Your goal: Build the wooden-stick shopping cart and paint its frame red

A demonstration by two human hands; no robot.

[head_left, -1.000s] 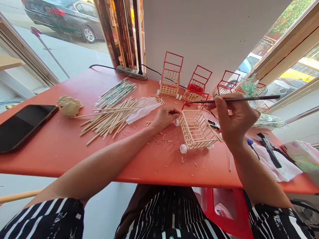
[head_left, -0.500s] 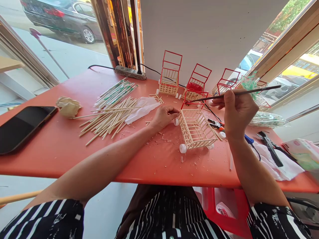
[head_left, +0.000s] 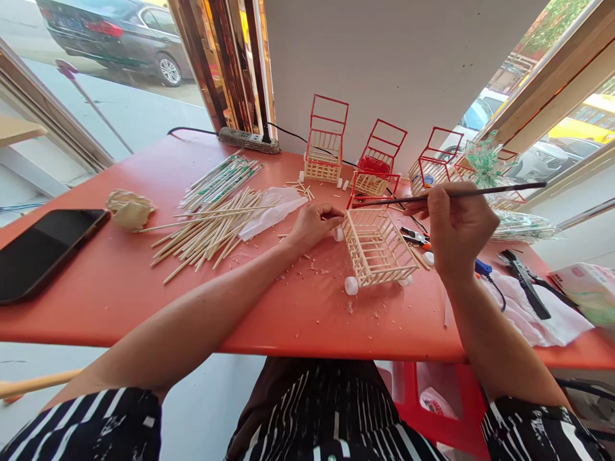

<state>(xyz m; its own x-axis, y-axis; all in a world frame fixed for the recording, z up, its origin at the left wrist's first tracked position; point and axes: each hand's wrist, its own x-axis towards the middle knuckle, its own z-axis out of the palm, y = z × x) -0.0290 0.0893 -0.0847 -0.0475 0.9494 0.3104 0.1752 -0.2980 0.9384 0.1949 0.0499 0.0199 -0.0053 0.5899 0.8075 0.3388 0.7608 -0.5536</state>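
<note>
A small cart [head_left: 368, 267] built of thin wooden sticks stands on white wheels in front of me, its rear handle frame painted red. My left hand [head_left: 318, 225] is closed, thumb and fingers pinching the cart's far left corner. Held pen-like in my right hand [head_left: 459, 224] is a thin dark paintbrush [head_left: 509, 189]. Its tip lies by the lower left part of the red handle frame, close to my left fingers. Whether the bristles touch the stick cannot be made out. A red paint bowl [head_left: 375, 165] sits behind, at the second cart.
Several similar carts with red handles, one a stick cart [head_left: 323, 169], line the wall. Loose sticks [head_left: 211, 234] and wrapped bundles [head_left: 223, 179] lie left, near crumpled paper [head_left: 129, 210] and a phone [head_left: 48, 253]. Pliers [head_left: 414, 238] and a black tool [head_left: 526, 288] lie right.
My right hand has lowered slightly, and the brush tip has moved left and down along the red frame toward the left corner. My left hand keeps its hold on the cart.
</note>
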